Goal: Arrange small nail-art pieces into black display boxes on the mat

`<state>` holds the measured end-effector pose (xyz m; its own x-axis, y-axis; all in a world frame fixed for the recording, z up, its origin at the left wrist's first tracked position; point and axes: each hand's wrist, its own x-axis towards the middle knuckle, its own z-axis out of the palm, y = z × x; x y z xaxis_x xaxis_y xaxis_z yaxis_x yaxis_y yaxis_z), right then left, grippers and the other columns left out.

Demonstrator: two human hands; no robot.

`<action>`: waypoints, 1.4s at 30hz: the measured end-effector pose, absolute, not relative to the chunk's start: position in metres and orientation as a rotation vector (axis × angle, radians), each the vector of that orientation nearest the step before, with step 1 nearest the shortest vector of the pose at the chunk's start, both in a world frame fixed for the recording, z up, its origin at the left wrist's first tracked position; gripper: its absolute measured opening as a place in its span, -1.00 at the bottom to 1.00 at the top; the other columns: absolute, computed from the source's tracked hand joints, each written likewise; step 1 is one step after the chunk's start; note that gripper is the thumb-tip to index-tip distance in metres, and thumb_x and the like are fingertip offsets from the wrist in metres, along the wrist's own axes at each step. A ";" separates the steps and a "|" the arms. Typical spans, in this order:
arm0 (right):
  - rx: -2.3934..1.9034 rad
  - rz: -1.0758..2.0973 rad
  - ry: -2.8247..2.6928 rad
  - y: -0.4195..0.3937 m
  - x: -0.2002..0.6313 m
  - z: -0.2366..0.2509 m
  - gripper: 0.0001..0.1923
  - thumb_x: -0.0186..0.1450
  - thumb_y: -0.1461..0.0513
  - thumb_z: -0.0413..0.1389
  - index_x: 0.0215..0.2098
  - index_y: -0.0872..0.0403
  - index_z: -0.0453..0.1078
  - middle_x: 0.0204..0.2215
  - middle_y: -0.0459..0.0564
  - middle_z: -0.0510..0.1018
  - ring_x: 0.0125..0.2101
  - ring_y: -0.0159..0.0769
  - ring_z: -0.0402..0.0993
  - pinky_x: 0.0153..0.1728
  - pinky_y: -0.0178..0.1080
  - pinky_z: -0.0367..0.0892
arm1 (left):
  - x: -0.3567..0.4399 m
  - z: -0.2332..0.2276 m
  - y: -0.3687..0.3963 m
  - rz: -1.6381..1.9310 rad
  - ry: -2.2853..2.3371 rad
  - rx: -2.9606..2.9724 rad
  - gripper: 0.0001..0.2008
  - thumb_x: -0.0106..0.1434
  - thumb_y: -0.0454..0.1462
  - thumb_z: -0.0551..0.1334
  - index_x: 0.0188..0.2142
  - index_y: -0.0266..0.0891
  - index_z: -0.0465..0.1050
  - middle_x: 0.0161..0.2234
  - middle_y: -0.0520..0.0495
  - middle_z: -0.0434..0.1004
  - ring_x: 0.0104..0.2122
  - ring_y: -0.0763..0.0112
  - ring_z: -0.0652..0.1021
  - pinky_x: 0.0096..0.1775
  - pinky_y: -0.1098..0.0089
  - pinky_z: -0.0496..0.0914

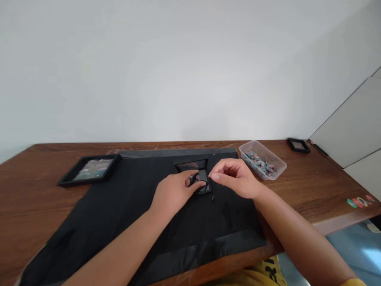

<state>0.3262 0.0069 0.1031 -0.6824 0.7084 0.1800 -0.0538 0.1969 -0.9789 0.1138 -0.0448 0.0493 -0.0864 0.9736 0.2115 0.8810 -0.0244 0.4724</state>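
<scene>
On the black mat lies a small black case, its dark, shiny lid-like panel tilted up at the back. My left hand is closed at the case's left side, thumb and forefinger curled around a small dark piece whose kind is unclear. The left thumb rests over the case's inside. Just off the case's right edge, my right hand is closed in a pinch; anything between those fingertips is too small to make out. A tiny bit lies on the mat below.
A clear plastic container with many small coloured pieces stands beyond my right hand. A black picture frame lies at the left, partly on the mat. A smaller black frame sits at the back right, near the wall.
</scene>
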 end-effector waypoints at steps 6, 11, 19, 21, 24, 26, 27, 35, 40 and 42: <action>-1.001 0.908 -1.768 0.037 0.369 0.115 -0.68 0.32 0.00 0.29 -0.13 0.05 0.56 -0.53 -0.19 0.42 -0.55 -0.44 0.21 -0.49 -0.27 0.13 | 0.111 0.045 -0.048 0.747 2.052 2.019 -0.66 0.32 -0.04 0.34 -0.01 -0.07 0.74 -0.60 0.08 0.54 -0.58 0.25 0.57 -0.52 0.38 0.26; -1.319 0.402 -1.592 0.059 0.402 0.118 -0.75 0.28 0.06 0.22 -0.32 0.08 0.57 -0.56 -0.14 0.45 -0.54 -0.40 0.27 -0.43 -0.23 0.16 | 0.106 0.043 -0.052 0.794 2.098 2.050 -0.71 0.32 -0.05 0.32 -0.09 -0.04 0.74 -0.57 0.07 0.56 -0.60 0.29 0.54 -0.54 0.39 0.23; -1.314 0.415 -1.646 0.055 0.393 0.115 -0.71 0.30 0.04 0.19 -0.34 0.09 0.56 -0.57 -0.13 0.45 -0.55 -0.39 0.27 -0.44 -0.24 0.17 | 0.103 0.044 -0.055 0.877 1.983 2.184 -0.75 0.35 -0.06 0.26 -0.29 -0.01 0.73 -0.56 0.03 0.57 -0.58 0.29 0.52 -0.52 0.39 0.24; -1.278 0.438 -1.722 0.051 0.387 0.114 -0.72 0.32 0.04 0.18 -0.33 0.08 0.56 -0.56 -0.12 0.47 -0.54 -0.39 0.28 -0.43 -0.25 0.19 | 0.103 0.047 -0.055 0.829 1.968 2.169 -0.74 0.34 -0.07 0.25 -0.31 -0.02 0.71 -0.57 0.04 0.54 -0.56 0.29 0.51 -0.50 0.39 0.24; -1.231 0.439 -1.909 0.042 0.377 0.114 -0.73 0.34 0.05 0.19 -0.33 0.06 0.58 -0.53 -0.11 0.52 -0.52 -0.38 0.32 -0.41 -0.26 0.19 | 0.104 0.054 -0.056 0.697 1.967 2.068 -0.75 0.31 -0.08 0.24 -0.34 -0.02 0.70 -0.59 0.07 0.47 -0.56 0.31 0.49 -0.47 0.39 0.25; -1.213 0.445 -1.992 0.035 0.368 0.113 -0.74 0.36 0.06 0.19 -0.34 0.05 0.58 -0.52 -0.11 0.54 -0.51 -0.38 0.33 -0.41 -0.26 0.17 | 0.105 0.056 -0.056 0.647 1.954 2.011 -0.75 0.30 -0.09 0.23 -0.35 -0.01 0.70 -0.60 0.08 0.45 -0.56 0.32 0.48 -0.46 0.38 0.24; -1.206 0.462 -2.007 0.030 0.363 0.112 -0.74 0.38 0.07 0.18 -0.34 0.05 0.57 -0.52 -0.12 0.54 -0.51 -0.38 0.35 -0.42 -0.26 0.17 | 0.105 0.057 -0.056 0.644 1.941 1.997 -0.74 0.29 -0.09 0.22 -0.35 -0.01 0.71 -0.60 0.08 0.46 -0.57 0.32 0.47 -0.46 0.37 0.24; -1.084 0.691 -2.361 0.001 0.318 0.086 -0.79 0.31 0.18 0.36 -0.09 0.06 0.65 -0.32 -0.05 0.66 -0.33 -0.31 0.50 -0.28 -0.27 0.25 | 0.105 0.052 -0.057 0.971 1.884 2.035 -0.67 0.33 -0.05 0.16 -0.33 -0.05 0.69 -0.64 0.10 0.30 -0.60 0.37 0.41 -0.46 0.36 0.20; -1.034 0.912 -2.206 0.003 0.310 0.073 -0.86 0.37 0.21 0.31 -0.14 0.07 0.70 -0.35 -0.05 0.69 -0.45 -0.39 0.41 -0.37 -0.30 0.24 | 0.106 0.052 -0.059 1.161 1.806 2.144 -0.65 0.40 -0.07 0.15 -0.35 -0.09 0.66 -0.64 0.12 0.26 -0.61 0.43 0.38 -0.47 0.39 0.23; -1.005 0.993 -2.112 0.003 0.308 0.071 -0.85 0.40 0.22 0.27 -0.20 0.06 0.72 -0.41 -0.07 0.69 -0.50 -0.41 0.36 -0.42 -0.32 0.22 | 0.107 0.052 -0.059 1.198 1.771 2.184 -0.64 0.43 -0.08 0.15 -0.35 -0.10 0.66 -0.64 0.12 0.27 -0.62 0.44 0.38 -0.48 0.40 0.24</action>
